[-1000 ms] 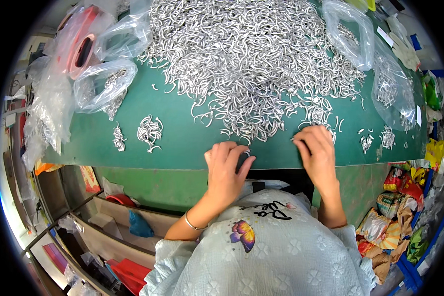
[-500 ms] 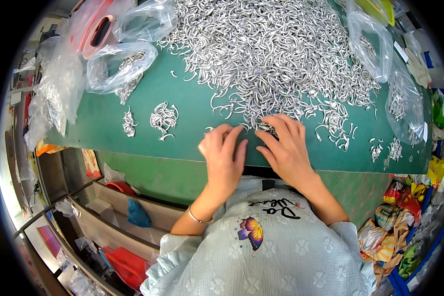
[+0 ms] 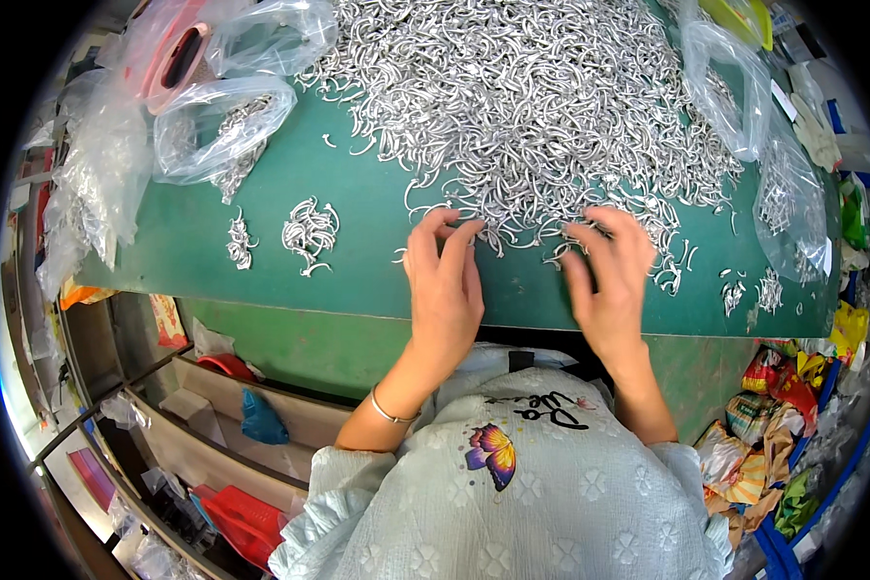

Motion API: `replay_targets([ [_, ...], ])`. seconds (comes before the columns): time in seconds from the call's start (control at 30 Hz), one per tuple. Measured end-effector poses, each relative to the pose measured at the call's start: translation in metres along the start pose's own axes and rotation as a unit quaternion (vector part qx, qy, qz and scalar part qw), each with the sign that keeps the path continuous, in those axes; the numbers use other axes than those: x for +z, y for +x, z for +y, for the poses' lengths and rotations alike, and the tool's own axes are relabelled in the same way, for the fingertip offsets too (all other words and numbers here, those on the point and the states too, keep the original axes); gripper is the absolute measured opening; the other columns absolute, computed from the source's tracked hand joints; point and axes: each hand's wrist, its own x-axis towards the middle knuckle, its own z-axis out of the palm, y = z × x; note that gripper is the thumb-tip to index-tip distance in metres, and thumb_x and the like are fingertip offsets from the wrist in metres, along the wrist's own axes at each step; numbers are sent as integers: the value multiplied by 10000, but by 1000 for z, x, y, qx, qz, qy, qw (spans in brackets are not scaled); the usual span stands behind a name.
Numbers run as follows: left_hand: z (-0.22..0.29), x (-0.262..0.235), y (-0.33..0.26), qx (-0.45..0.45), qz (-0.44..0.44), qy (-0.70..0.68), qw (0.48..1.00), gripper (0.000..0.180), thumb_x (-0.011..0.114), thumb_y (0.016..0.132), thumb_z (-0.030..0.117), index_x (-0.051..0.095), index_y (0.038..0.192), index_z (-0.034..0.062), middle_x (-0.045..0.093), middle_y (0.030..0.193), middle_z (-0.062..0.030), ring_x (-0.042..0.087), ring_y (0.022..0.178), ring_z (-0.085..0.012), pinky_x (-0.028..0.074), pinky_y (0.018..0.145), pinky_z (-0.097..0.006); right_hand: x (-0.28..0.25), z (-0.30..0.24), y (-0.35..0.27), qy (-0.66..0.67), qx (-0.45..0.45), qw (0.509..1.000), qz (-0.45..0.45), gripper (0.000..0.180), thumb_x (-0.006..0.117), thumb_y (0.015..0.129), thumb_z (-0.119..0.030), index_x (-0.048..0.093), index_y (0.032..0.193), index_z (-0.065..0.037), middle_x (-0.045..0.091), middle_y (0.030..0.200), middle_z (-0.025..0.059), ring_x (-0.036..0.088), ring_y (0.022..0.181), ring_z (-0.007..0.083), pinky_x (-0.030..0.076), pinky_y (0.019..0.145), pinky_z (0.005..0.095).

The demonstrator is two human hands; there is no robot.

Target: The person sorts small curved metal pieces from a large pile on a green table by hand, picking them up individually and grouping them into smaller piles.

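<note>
A broad heap of small curved silvery metal pieces (image 3: 512,116) covers the far middle of the green table (image 3: 358,275). At the heap's near edge, my left hand (image 3: 443,285) has bent, parted fingers, with no piece visible in its grasp. To the right, my right hand (image 3: 611,280) is open, its thumb spread from curled fingers and its fingertips touching loose pieces at the edge. Toward the left lie a small pile of the same pieces (image 3: 309,234) and a narrower pile (image 3: 241,242). Two tiny clusters, including one cluster (image 3: 769,291), sit at the right.
A clear plastic bag (image 3: 227,130) holding pieces lies at the left, beside a pink container (image 3: 182,63). Another clear bag (image 3: 791,208) with pieces rests at the right edge. Below left stand shelves with a red basket (image 3: 242,522); colourful packages (image 3: 744,454) fill the lower right.
My right hand has moved right, away from my left hand, along with some pieces at the edge. My left hand has shifted slightly forward. The view has shifted a little.
</note>
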Motion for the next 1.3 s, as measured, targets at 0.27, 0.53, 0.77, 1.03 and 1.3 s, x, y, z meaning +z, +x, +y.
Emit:
replay_targets([
  [0.27,18,-6,-14,32,-78,14,996,345,741,747,-17,658,1074,55,595,1029,-70,555,941,-245,368,821,-357,-5,2,-9,1,-20,998,-51,241,765,725,-89,666,943,-61,544,1265,100,449,1238,347,317,984,484],
  [0.53,23,8,-14,84,-143,13,986,232,735,760,33,677,982,63,589,970,-46,545,866,-222,349,796,-366,-12,-2,-24,22,-18,999,-18,203,761,710,-72,682,897,-73,571,1248,98,465,1242,346,310,996,456],
  [0.77,31,17,-22,88,-157,-11,984,200,732,765,23,665,950,59,576,937,-50,543,852,-227,346,782,-364,-15,17,-25,-76,84,993,26,222,756,745,-67,675,951,-65,551,1241,102,473,1185,346,322,977,455],
  [1.03,36,25,-27,102,-171,-20,980,222,736,762,24,662,967,68,563,919,-50,538,834,-228,349,775,-362,-25,22,-39,-59,111,990,60,206,758,755,-95,691,949,-83,580,1119,66,507,1089,291,323,927,415],
  [1.3,39,34,-26,113,-171,-49,977,281,737,763,25,652,1026,70,563,928,-58,540,834,-228,358,765,-352,-24,11,-46,35,22,998,-47,158,738,764,-64,683,911,-74,586,949,34,535,896,239,352,786,377],
])
